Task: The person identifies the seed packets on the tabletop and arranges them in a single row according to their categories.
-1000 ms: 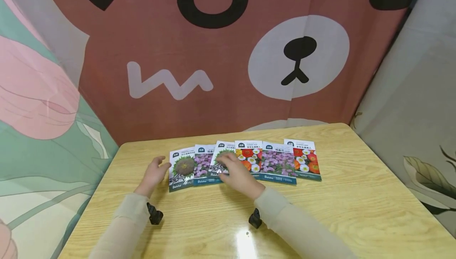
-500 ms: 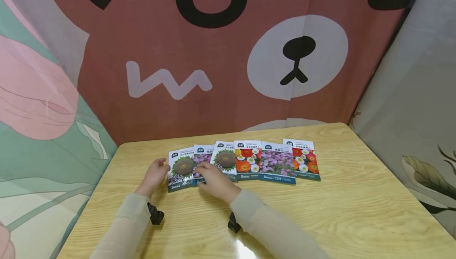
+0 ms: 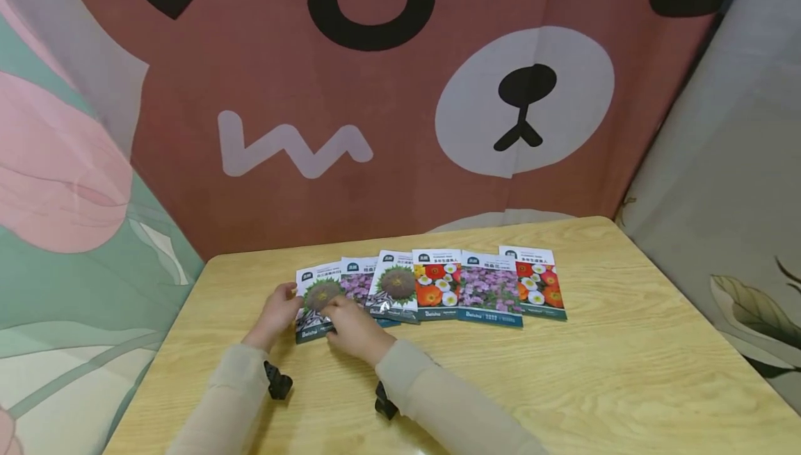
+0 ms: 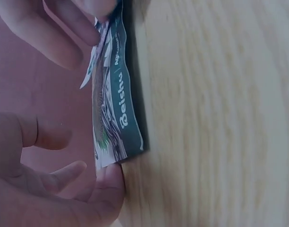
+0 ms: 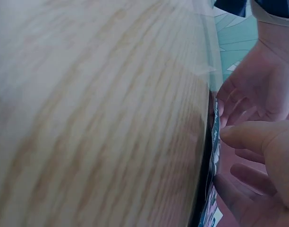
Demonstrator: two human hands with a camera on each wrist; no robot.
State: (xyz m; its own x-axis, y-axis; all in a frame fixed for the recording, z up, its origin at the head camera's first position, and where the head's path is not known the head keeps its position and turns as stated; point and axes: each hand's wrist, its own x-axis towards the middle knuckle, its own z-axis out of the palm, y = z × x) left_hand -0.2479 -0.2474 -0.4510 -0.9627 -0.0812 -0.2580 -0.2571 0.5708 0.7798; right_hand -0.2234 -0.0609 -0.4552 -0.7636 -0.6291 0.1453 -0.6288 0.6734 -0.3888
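Several flower seed packets lie in an overlapping row on the table. At its left end is a sunflower seed packet. My left hand is beside it, and in the left wrist view the thumb touches the packet's edge while the other fingers stay off it, loosely bent. My right hand rests fingertips on the right part of that same packet, fingers slightly bent and apart in the right wrist view. It partly covers a purple-flower packet. Further right is a second sunflower packet.
The row continues with a poppy packet, another purple-flower packet and another poppy packet. Wooden table spreads in front of and right of them. A bear-print curtain hangs right behind the table.
My right hand has slid left along the row, from the second sunflower packet past the purple one to the leftmost packet. My left hand has stayed by the row's left end.
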